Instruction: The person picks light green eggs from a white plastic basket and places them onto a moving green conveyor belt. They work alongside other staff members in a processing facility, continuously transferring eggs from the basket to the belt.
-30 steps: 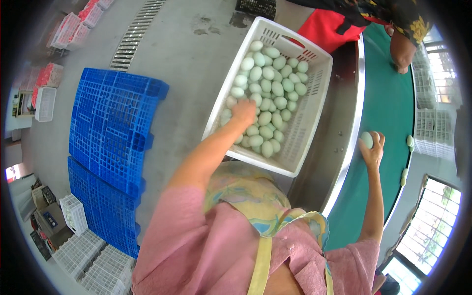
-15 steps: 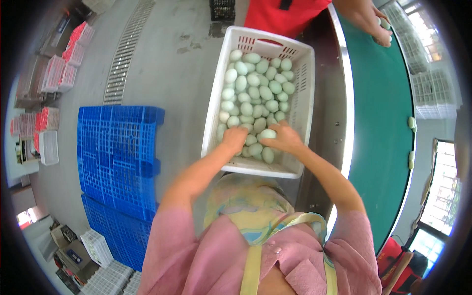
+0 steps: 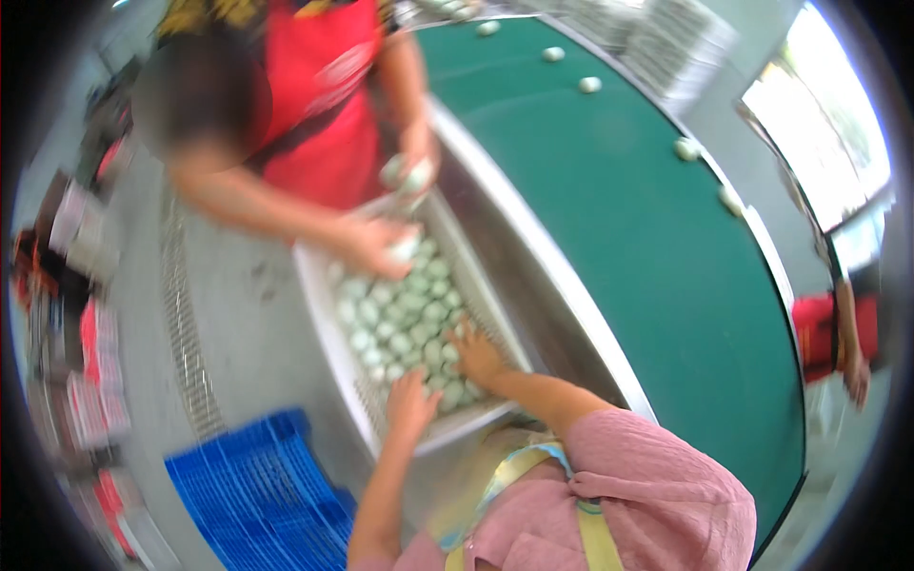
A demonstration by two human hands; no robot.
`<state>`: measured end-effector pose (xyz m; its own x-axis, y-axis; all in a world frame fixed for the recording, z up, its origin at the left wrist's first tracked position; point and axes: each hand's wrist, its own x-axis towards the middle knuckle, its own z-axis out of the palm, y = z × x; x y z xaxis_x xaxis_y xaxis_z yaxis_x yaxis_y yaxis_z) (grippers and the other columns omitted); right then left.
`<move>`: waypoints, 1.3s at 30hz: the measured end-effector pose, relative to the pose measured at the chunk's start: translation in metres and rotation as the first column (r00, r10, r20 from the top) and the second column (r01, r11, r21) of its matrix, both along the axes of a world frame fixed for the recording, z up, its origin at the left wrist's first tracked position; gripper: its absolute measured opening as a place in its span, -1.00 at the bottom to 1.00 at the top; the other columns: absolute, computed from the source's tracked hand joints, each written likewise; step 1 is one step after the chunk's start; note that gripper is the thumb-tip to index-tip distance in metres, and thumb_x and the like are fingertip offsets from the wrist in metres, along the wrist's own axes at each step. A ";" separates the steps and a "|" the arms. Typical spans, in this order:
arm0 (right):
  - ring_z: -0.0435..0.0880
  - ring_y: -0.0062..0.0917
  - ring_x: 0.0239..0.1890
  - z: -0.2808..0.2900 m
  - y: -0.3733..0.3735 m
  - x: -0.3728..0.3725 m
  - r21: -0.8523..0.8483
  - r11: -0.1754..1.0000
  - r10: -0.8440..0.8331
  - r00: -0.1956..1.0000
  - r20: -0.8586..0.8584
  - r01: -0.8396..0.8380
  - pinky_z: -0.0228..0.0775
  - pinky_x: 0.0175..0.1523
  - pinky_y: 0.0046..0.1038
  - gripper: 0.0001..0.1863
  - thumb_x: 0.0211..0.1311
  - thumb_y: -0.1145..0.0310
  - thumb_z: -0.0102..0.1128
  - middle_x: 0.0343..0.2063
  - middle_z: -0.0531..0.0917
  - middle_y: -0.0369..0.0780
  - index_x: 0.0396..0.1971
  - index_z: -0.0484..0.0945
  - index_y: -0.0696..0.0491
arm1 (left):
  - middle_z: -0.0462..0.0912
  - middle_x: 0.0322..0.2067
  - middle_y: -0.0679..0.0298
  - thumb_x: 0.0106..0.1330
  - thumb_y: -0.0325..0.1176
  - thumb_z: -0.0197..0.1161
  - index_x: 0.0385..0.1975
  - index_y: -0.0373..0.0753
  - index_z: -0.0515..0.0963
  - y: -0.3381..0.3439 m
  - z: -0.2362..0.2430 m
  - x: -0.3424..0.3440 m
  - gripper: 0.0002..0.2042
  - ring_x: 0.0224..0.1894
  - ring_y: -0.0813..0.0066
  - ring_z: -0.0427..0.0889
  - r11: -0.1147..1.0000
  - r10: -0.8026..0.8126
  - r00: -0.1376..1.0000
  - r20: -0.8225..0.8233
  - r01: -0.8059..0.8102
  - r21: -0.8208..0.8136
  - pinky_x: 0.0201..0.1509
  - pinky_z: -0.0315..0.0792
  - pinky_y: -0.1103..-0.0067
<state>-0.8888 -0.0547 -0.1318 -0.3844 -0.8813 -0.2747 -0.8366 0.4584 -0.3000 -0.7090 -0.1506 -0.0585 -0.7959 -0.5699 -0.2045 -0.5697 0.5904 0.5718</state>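
Note:
A white plastic crate [image 3: 328, 357] full of pale green eggs [image 3: 411, 303] stands in front of me. Over its near left part, my left hand [image 3: 411, 404] reaches down among the eggs; motion blur hides whether its fingers hold one. My right hand [image 3: 478, 357] lies on the eggs by the crate's right wall, fingers spread. Across the crate a co-worker in a red apron [image 3: 324, 105] has one hand [image 3: 376, 246] with an egg [image 3: 405, 246] above the far end. Their other hand [image 3: 419, 152] holds eggs [image 3: 409, 175] near the bench.
A green conveyor belt [image 3: 609, 219] with a metal edge [image 3: 533, 243] runs along my right, several eggs near its far rim. Blue plastic pallets [image 3: 262, 495] lie at the lower left beside a floor drain [image 3: 181, 324]. Another person's arm [image 3: 847, 333] shows at the far right.
My view has swung toward the right and upward, so the crate appears lower and tilted. The co-worker has come into view, hands over the crate's far end. My hands stay among the eggs.

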 end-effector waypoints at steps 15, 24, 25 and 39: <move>0.64 -0.09 -0.21 0.026 0.007 -0.012 0.050 0.948 0.316 0.919 -0.235 -0.313 0.52 -0.16 -0.12 -0.47 0.05 0.38 0.15 0.11 0.37 0.11 0.10 0.36 0.05 | 0.58 -0.08 0.05 0.15 -0.28 0.36 -0.20 -0.30 0.56 0.032 0.002 0.013 -0.71 0.03 0.05 0.52 0.987 0.045 0.955 -0.294 -0.088 -0.134 0.10 0.41 0.30; 0.68 -0.31 -0.37 -0.025 -0.029 -0.006 0.285 0.915 0.326 0.939 -0.110 -0.284 0.48 -0.33 -0.21 -0.76 -0.05 0.31 0.22 -0.38 0.65 -0.10 -0.36 0.69 0.07 | 0.59 -0.12 -0.06 0.12 -0.38 0.30 -0.20 -0.36 0.57 0.036 0.006 0.012 -0.73 -0.06 -0.06 0.54 0.990 0.012 0.946 -0.325 -0.058 -0.132 0.07 0.43 0.24; 0.67 -0.35 -0.35 -0.012 -0.036 -0.005 0.481 0.792 0.486 0.865 -0.124 -0.376 0.49 -0.32 -0.23 -0.76 -0.09 0.28 0.25 -0.46 0.68 -0.16 -0.40 0.73 0.03 | 0.59 -0.12 -0.06 0.13 -0.40 0.29 -0.20 -0.37 0.57 0.037 0.002 0.012 -0.74 -0.06 -0.06 0.55 0.991 0.018 0.941 -0.338 -0.060 -0.117 0.06 0.43 0.24; 0.64 -0.25 -0.34 0.155 0.108 -0.041 -0.554 0.803 0.297 0.953 0.054 -0.218 0.47 -0.31 -0.21 -0.82 0.14 0.27 0.22 -0.38 0.58 -0.21 -0.33 0.53 0.05 | 0.55 -0.16 -0.01 0.22 -0.43 0.16 -0.21 -0.38 0.53 0.076 -0.048 0.014 -0.80 -0.10 -0.05 0.52 0.978 0.192 0.880 -0.434 -0.210 0.005 -0.06 0.42 0.27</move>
<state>-0.9302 0.0533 0.0233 -0.1167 -0.9639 0.2395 -0.8352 -0.0352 -0.5489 -0.6954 -0.0744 -0.1062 -0.6676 -0.7274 0.1587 -0.3823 0.5178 0.7653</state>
